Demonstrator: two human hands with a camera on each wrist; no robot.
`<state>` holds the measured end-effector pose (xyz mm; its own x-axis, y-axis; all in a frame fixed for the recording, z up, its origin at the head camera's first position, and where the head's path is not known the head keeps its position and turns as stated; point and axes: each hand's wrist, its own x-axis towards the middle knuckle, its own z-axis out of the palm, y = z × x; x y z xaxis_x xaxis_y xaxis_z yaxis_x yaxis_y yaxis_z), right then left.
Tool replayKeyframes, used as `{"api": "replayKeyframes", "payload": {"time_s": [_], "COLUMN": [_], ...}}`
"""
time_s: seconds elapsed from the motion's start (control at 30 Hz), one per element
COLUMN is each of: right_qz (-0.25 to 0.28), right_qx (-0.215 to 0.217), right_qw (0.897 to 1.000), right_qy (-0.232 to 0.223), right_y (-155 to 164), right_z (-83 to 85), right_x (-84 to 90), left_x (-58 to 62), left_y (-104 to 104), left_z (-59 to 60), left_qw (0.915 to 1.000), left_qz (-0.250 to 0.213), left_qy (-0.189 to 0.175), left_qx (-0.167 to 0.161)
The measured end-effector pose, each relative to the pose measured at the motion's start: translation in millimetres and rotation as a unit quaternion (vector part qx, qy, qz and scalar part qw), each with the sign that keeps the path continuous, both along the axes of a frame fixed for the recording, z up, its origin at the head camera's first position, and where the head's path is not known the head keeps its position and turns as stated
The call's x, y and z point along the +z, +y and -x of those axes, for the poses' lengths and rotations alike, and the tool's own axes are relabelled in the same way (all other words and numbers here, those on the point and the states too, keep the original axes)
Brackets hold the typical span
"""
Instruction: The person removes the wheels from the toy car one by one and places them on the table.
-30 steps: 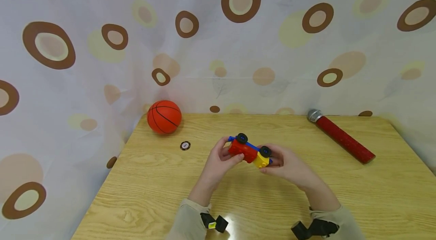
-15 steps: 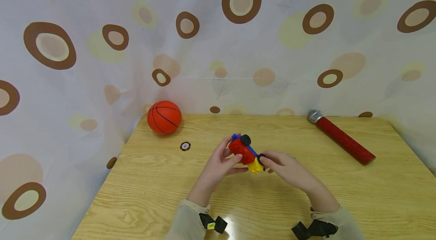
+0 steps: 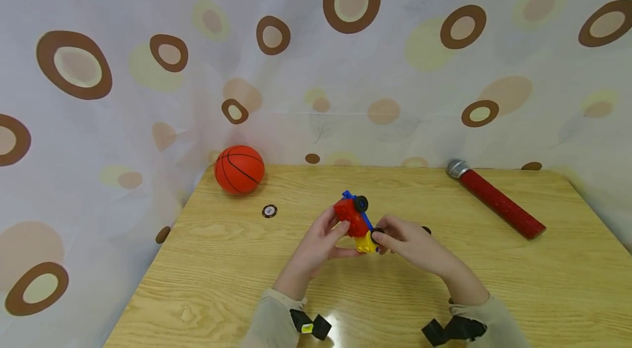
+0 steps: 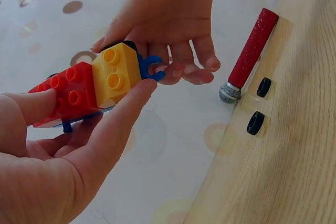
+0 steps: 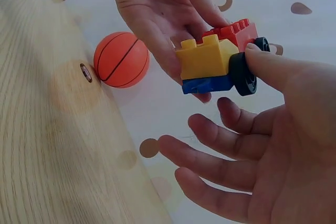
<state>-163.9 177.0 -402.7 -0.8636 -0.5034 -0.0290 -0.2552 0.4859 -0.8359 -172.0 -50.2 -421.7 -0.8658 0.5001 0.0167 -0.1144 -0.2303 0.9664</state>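
While hands [image 3: 326,241] hold car [image 3: 356,219], basketball [image 3: 239,169], microphone [image 3: 496,198] apart

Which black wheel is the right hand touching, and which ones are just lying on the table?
The right hand touches the wheel on the toy car beside the yellow block. Two loose wheels lie on the table, untouched.
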Motion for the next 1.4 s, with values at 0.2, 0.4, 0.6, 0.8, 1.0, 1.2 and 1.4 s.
{"api": "replayKeyframes", "payload": {"time_s": [0.2,0.4,0.6,0.8,1.0,1.2,1.4], "right_qz": [-0.005,-0.026,-0.009,0.027,0.062,0.084,0.116], "right_qx": [0.023,0.036,0.049,0.058,0.074,0.073,0.079], "right_qw": [1.0,0.999,0.998,0.997,0.994,0.992,0.989], "right_qy": [0.006,0.022,0.038,0.04,0.046,0.054,0.043], "right_y": [-1.7,-1.3,0.8,3.2,4.6,5.1,4.5], "right_z": [-1.0,-2.7,-1.3,-0.3,1.1,1.4,-0.2], "right_x": [-1.1,-0.8,-3.3,-6.1,-7.7,-9.4,-11.2], "left_x": [0.4,-0.6,1.3,2.6,3.0,5.3,5.1], "left_y": [-0.6,-1.0,-0.6,-0.5,-0.9,-0.2,0.3], "left_z": [-1.1,-2.4,-3.1,-2.7,-1.8,-2.7,-4.2], "left_qw": [0.9999,0.9993,0.9989,0.9981,0.9972,0.997,0.9974], "left_qz": [0.004,0.017,0.011,0.005,0.007,0.004,0.017], "left_qy": [0.002,0.011,0.013,0.013,0.016,0.016,0.02], "left_qx": [-0.015,-0.03,-0.043,-0.059,-0.073,-0.075,-0.067]}}
